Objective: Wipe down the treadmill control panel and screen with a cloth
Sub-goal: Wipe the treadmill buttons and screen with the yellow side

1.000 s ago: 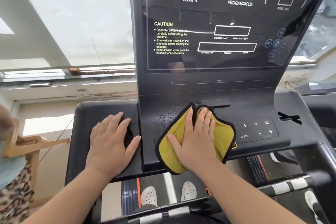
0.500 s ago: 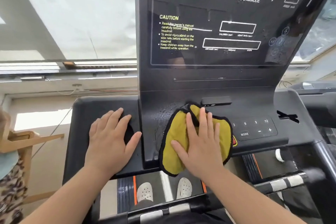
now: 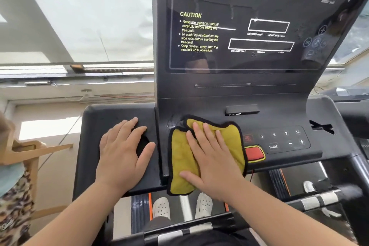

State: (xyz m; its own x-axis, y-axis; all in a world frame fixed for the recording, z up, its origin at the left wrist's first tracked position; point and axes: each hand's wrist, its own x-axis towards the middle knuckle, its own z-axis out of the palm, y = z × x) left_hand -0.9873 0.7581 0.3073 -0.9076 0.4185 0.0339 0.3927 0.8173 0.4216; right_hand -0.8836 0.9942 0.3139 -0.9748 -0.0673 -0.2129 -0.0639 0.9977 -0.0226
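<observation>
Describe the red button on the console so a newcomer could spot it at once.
Below the treadmill's tall black screen lies the sloped control panel. At its near edge, between the yellow cloth under the right hand and the MODE key, sits the red button. It alone is bright red with a yellow rim; neighbouring keys are black with white marks.

Glossy black treadmill screen [image 3: 249, 6] cut off at top edge; small labels under its outlined boxes too blurred to read. Yellow black-edged cloth [image 3: 180, 158] partly hidden under right hand [image 3: 211, 164]. Dark recess [image 3: 142, 145] half hidden under left hand [image 3: 121, 158]. Person in leopard-print clothing [image 3: 12, 195] cut by left edge.
</observation>
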